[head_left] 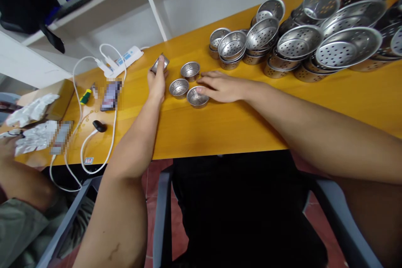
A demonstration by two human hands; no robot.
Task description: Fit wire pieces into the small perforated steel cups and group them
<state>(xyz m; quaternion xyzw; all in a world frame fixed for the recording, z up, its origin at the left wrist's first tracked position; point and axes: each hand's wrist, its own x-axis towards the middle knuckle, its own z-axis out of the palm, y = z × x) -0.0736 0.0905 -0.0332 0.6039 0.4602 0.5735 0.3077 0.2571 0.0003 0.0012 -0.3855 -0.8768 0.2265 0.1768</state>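
Observation:
My left hand [157, 78] is closed round a small perforated metal cup [160, 63], its thumb across the cup, just above the table. Three similar cups stand on the table between my hands: a back cup [190, 71], a left cup [179, 88] and a front cup [197, 97]. My right hand [221, 86] reaches in from the right with its fingers stretched out. Its thumb lies at the rim of the front cup, and the fingertips are close beside the back cup. Whether those fingertips touch it I cannot tell.
Stacks of perforated metal cups [232, 46] and larger perforated bowls [348, 48] line the table's back right. A white power strip [127, 60], white cables, a phone [111, 95] and a green-yellow object [85, 96] lie left. Another person's arm [25, 176] rests at far left.

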